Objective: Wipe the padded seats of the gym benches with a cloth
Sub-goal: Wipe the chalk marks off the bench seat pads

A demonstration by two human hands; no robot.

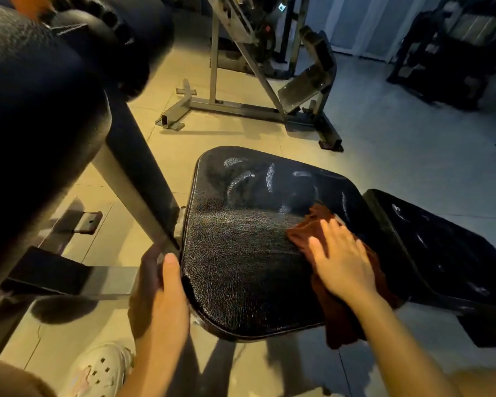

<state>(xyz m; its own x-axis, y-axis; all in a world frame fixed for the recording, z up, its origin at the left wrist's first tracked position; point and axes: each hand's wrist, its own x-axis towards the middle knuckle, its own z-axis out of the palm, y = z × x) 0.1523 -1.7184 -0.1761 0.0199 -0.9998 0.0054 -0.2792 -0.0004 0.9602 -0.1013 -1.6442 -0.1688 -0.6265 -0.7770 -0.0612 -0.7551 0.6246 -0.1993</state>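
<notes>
A black padded seat [241, 239] fills the middle of the head view, with pale smear marks across its far half. My right hand [341, 259] lies flat, fingers straight, pressing a dark red cloth [341, 316] onto the seat's right side; part of the cloth hangs over the near edge. My left hand [161, 285] grips the seat's left edge, thumb on top, fingers curled underneath and hidden. A second black pad [441, 253] adjoins the seat on the right and also bears pale marks.
A thick black roller pad [40, 110] and a steel post [138, 190] rise at the left. Another grey-framed machine [255, 104] stands beyond on the tiled floor. More dark equipment [455, 53] is at the back right. My white shoe [98, 368] is below.
</notes>
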